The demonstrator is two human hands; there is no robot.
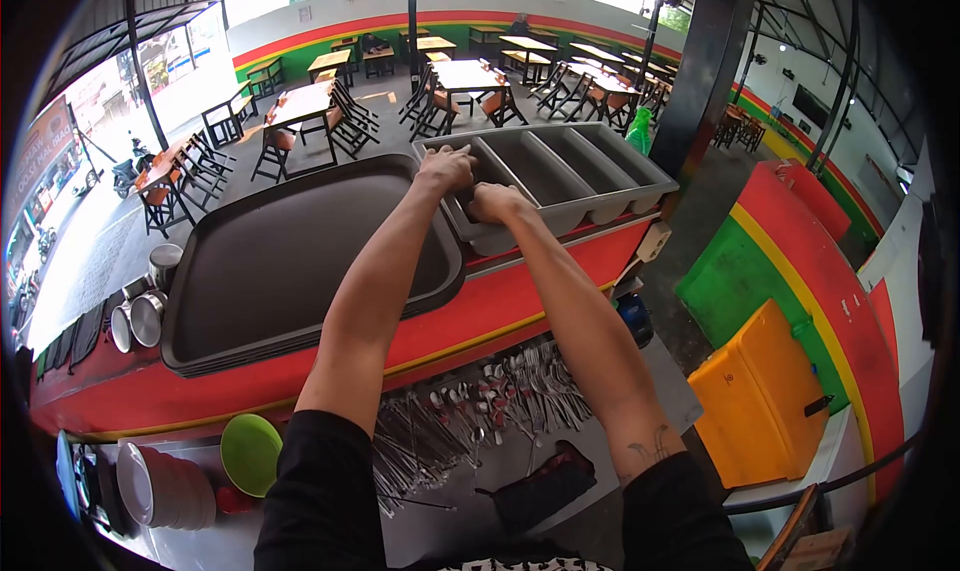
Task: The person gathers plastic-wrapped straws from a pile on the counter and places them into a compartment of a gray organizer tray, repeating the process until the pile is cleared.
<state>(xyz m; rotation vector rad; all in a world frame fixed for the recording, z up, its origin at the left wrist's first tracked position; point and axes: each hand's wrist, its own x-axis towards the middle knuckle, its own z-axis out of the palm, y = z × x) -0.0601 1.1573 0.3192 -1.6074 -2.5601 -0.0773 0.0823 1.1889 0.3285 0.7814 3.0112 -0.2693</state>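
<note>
A grey cutlery tray [606, 211] with several long compartments sits on the red counter. My left hand [447, 167] is at its left end, fingers bent over the rim of the leftmost compartment. Close beside it, my right hand [497, 203] is closed at the near part of that same compartment; its fingertips are hidden, so what they hold cannot be made out. The compartments I can see into hold nothing. To the left of my hands lies a stack of large dark brown serving trays [300, 241].
Metal cups [148, 316] stand left of the serving trays. On the lower steel surface lie many spoons and forks [480, 406], a dark pouch [545, 486], a green bowl [250, 454] and stacked plates [165, 486]. A green bottle [640, 131] and a black post [705, 71] stand behind the cutlery tray.
</note>
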